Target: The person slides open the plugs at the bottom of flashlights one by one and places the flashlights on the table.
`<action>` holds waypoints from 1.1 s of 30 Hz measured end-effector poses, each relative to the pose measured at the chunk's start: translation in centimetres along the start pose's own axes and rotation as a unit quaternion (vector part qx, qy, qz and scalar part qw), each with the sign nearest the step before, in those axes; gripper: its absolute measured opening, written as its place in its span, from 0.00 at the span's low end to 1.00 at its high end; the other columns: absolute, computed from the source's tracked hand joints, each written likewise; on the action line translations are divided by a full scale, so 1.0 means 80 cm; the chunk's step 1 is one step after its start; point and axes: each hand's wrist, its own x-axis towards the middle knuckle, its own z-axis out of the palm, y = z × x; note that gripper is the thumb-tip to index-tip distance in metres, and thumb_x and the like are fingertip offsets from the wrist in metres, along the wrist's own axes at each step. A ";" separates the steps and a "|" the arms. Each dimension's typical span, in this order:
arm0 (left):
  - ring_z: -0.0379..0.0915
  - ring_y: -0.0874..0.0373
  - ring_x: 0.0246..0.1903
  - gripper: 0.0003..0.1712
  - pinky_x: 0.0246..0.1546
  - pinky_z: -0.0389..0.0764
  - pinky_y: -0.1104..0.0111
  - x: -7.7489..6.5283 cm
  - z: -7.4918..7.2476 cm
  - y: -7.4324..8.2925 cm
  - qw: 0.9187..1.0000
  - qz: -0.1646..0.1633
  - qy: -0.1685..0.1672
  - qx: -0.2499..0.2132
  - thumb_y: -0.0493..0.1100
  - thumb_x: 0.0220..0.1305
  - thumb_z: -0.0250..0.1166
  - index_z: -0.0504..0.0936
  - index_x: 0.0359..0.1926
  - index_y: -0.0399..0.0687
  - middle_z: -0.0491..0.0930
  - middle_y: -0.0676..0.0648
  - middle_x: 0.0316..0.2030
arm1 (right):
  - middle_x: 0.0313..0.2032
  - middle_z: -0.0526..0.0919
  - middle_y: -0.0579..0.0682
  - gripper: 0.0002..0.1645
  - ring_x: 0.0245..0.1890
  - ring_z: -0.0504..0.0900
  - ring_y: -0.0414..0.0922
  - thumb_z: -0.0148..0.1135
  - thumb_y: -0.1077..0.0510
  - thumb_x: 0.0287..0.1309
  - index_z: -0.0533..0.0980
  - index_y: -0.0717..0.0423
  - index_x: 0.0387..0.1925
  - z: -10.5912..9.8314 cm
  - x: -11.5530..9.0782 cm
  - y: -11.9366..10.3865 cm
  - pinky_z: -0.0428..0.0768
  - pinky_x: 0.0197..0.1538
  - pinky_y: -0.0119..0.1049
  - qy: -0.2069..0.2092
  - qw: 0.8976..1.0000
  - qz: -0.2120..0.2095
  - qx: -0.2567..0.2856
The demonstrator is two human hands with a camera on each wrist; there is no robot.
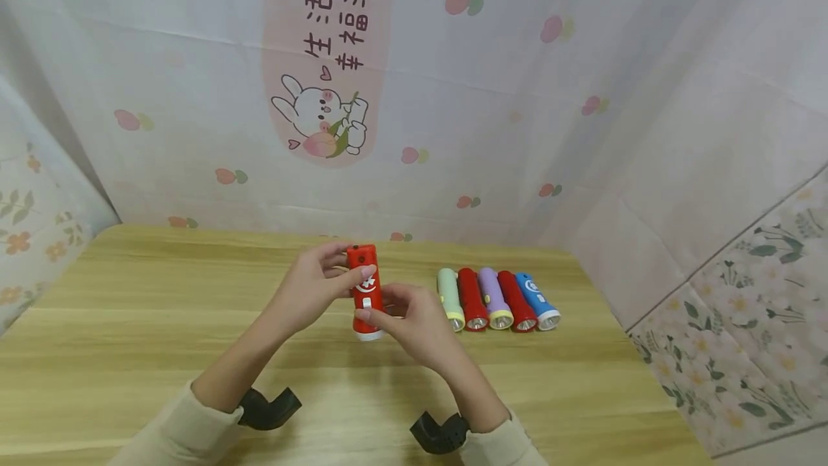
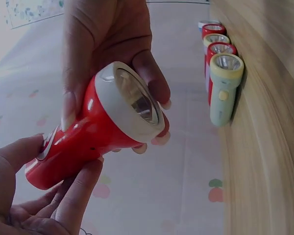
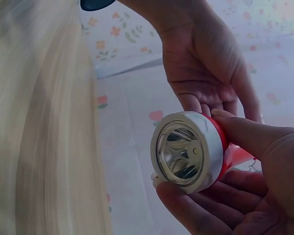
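Both hands hold a red flashlight (image 1: pixel 367 292) with a white rim, its lens end toward the person. My left hand (image 1: pixel 317 282) grips the tail end, thumb over the white logo on the body. Around the lens end, my right hand (image 1: pixel 417 322) has its thumb near the white switch and its fingers on the side. In the left wrist view the white rim (image 2: pixel 118 107) and lens face to the right. The right wrist view shows the unlit reflector (image 3: pixel 181 152) up close, with the right fingers beneath it.
To the right lies a row of flashlights on the wooden table (image 1: pixel 194 293): a pale green one (image 1: pixel 449 297), a red one (image 1: pixel 472 297), a purple one (image 1: pixel 493 297), another red one (image 1: pixel 516 300) and a blue one (image 1: pixel 537 300). A printed curtain (image 1: pixel 414 92) hangs behind.
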 end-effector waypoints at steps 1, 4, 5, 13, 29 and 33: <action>0.88 0.50 0.46 0.30 0.43 0.89 0.61 0.000 -0.001 0.000 1.000 0.006 -0.004 0.001 0.49 0.64 0.71 0.76 0.63 0.42 0.85 0.39 0.51 | 0.45 0.90 0.45 0.20 0.42 0.90 0.41 0.72 0.46 0.60 0.84 0.50 0.50 -0.001 -0.001 -0.001 0.87 0.46 0.31 0.000 1.000 -0.001 -0.003; 0.88 0.52 0.43 0.28 0.44 0.89 0.61 -0.001 -0.002 0.003 1.000 0.016 -0.012 0.001 0.49 0.63 0.72 0.79 0.61 0.45 0.86 0.41 0.50 | 0.46 0.90 0.45 0.20 0.43 0.90 0.41 0.72 0.46 0.60 0.84 0.50 0.51 -0.004 -0.003 -0.003 0.87 0.46 0.31 -0.001 1.000 -0.008 -0.013; 0.88 0.52 0.44 0.27 0.44 0.89 0.60 -0.001 -0.001 0.004 1.000 0.016 -0.014 0.000 0.49 0.63 0.72 0.79 0.60 0.46 0.86 0.41 0.49 | 0.46 0.90 0.44 0.20 0.43 0.90 0.41 0.72 0.46 0.59 0.84 0.50 0.50 -0.005 -0.004 -0.004 0.87 0.46 0.32 0.000 1.000 -0.009 -0.019; 0.86 0.47 0.52 0.30 0.54 0.86 0.55 -0.008 0.000 0.012 1.000 0.003 -0.003 0.021 0.51 0.61 0.74 0.80 0.62 0.46 0.87 0.43 0.51 | 0.49 0.89 0.46 0.31 0.45 0.90 0.44 0.73 0.47 0.58 0.78 0.49 0.62 -0.012 -0.011 -0.005 0.88 0.46 0.33 0.005 0.999 -0.022 -0.026; 0.85 0.48 0.53 0.27 0.52 0.86 0.60 -0.014 -0.003 0.026 0.999 0.015 -0.018 -0.032 0.54 0.70 0.64 0.79 0.63 0.43 0.84 0.40 0.55 | 0.47 0.90 0.48 0.26 0.46 0.90 0.40 0.72 0.51 0.60 0.81 0.53 0.59 -0.010 -0.011 -0.006 0.88 0.43 0.30 0.020 0.997 -0.071 -0.011; 0.85 0.46 0.52 0.29 0.51 0.86 0.61 -0.015 -0.007 0.027 0.998 0.003 -0.016 -0.060 0.54 0.78 0.53 0.76 0.64 0.34 0.83 0.33 0.55 | 0.48 0.90 0.49 0.27 0.46 0.89 0.40 0.72 0.52 0.60 0.80 0.54 0.60 -0.008 -0.011 -0.007 0.87 0.43 0.30 0.024 0.997 -0.074 -0.028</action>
